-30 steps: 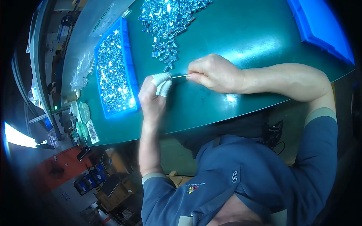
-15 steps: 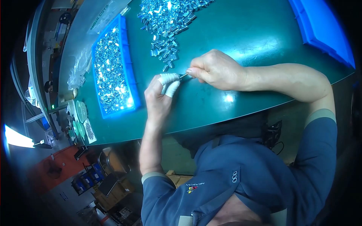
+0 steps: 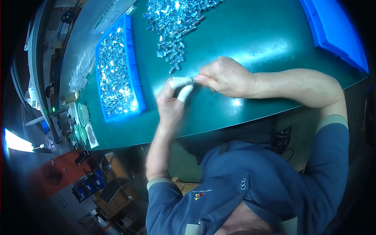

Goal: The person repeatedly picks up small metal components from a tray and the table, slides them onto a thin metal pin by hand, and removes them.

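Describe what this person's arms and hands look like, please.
Short dark-blue sleeves with pale, greenish cuffs leave both forearms bare. The left hand has white coverings on the thumb and at least one finger; no covering shows on the right hand.

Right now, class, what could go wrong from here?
The small metal item between the left hand and right hand could slip, since only a sliver shows. If dropped, it might mix with the loose metal parts nearby. Without white covers like the left hand's, the right hand might get scraped.
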A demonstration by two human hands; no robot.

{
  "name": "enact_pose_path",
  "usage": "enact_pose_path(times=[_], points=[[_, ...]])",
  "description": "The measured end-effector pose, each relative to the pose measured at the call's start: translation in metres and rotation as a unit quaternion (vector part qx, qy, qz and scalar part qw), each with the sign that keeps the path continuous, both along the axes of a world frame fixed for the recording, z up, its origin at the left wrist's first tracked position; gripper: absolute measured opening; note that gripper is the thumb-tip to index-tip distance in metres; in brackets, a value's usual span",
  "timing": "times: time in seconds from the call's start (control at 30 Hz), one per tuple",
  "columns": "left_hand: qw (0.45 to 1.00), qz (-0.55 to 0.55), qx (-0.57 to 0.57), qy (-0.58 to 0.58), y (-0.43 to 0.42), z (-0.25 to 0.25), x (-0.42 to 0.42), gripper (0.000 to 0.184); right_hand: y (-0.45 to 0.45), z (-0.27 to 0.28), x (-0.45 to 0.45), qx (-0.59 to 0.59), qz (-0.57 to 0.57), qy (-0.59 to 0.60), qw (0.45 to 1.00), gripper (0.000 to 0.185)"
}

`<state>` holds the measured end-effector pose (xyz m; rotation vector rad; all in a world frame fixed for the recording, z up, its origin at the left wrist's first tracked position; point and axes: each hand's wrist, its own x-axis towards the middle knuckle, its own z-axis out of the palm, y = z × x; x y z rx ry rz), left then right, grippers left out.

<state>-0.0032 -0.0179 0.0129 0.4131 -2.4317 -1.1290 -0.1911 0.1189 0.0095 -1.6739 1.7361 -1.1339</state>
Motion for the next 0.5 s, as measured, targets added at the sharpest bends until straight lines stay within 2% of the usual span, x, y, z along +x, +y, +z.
enact_pose_path(times=[0.1, 0.17, 0.23, 0.37, 0.43, 0.5], points=[[1.0, 0.013, 0.021, 0.01, -0.0002, -0.0015, -0.0016, 0.016, -0.0015, 0.0027, -0.0016, 0.008, -0.008, -0.057, 0.998, 0.038], [0.994, 0.03, 0.108, 0.009, 0.0035, -0.0013, -0.0013, 0.017, -0.0013, 0.0034, -0.0014, 0.009, -0.014, -0.077, 0.997, 0.038], [0.993, 0.035, 0.115, -0.002, 0.005, 0.0005, 0.0003, 0.018, -0.0009, 0.0039, -0.0006, 0.027, -0.007, -0.126, 0.992, 0.039], [0.996, 0.03, 0.078, 0.007, 0.0036, -0.0048, 0.0028, 0.019, -0.0013, 0.004, -0.0004, 0.01, 0.013, -0.065, 0.998, 0.034], [0.994, 0.046, 0.1, -0.003, 0.0031, -0.0036, 0.0028, 0.02, 0.0002, 0.0015, 0.0045, -0.087, -0.024, -0.027, 0.996, 0.022], [0.996, 0.044, 0.083, 0.0, 0.0058, 0.0001, 0.0015, 0.018, -0.0002, -0.0029, 0.0028, -0.113, -0.01, -0.008, 0.994, 0.015]])
